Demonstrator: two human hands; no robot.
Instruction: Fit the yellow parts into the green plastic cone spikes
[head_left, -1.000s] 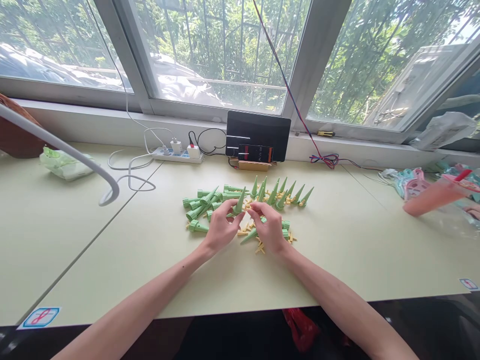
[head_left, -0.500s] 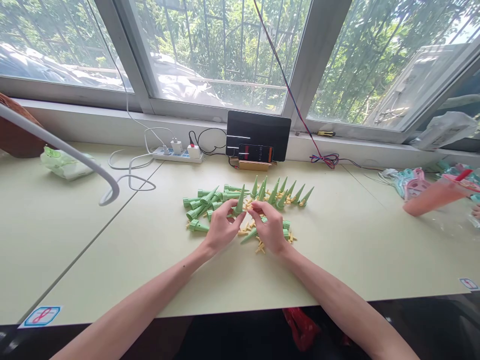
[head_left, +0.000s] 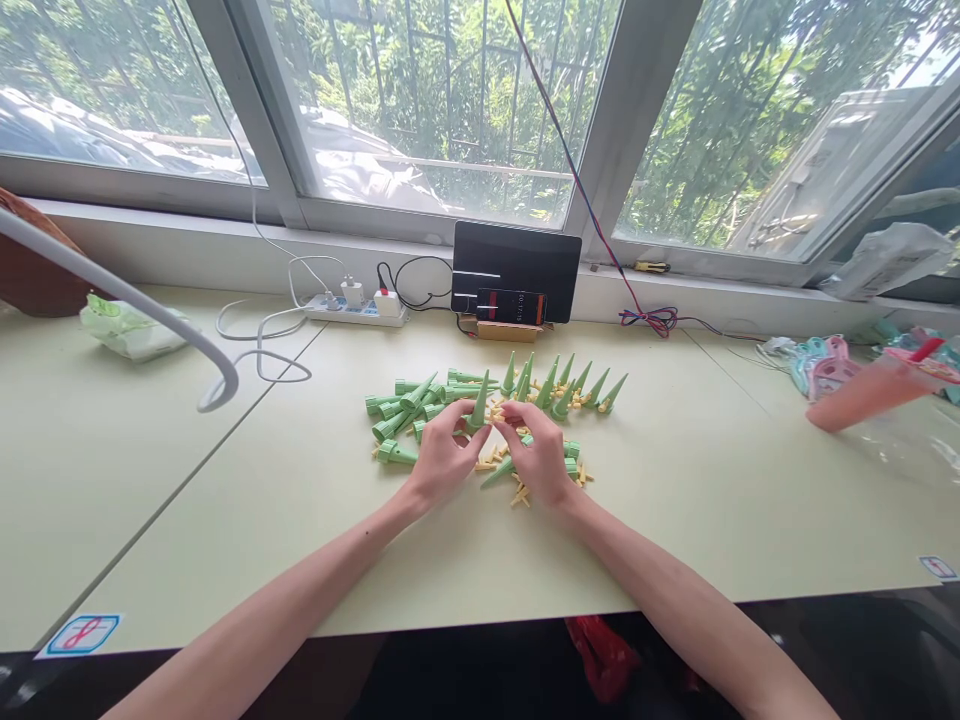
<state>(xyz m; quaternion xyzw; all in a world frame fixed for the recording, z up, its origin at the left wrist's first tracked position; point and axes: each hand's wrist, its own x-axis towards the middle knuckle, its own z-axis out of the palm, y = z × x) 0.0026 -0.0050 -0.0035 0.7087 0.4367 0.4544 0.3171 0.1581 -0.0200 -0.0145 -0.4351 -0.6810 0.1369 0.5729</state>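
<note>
My left hand is closed around the base of a green plastic spike, whose tip points up. My right hand pinches a small yellow plastic piece against the right side of that spike's base; the fingertips partly hide it. Left of my hands lies a heap of green spikes on their sides. Behind and right of my right hand, several green spikes stand upright with yellow pieces at their bases. Loose yellow pieces and another lying spike are below and between my hands.
A tablet with a phone before it leans by the window. A power strip with cables stands left of it. A pink drink cup tilts at the right. A white curved bar crosses the left side.
My hands and the spike stay almost in place; the right hand has shifted very slightly left. At the far right edge, another person's fingers are gone from view.
</note>
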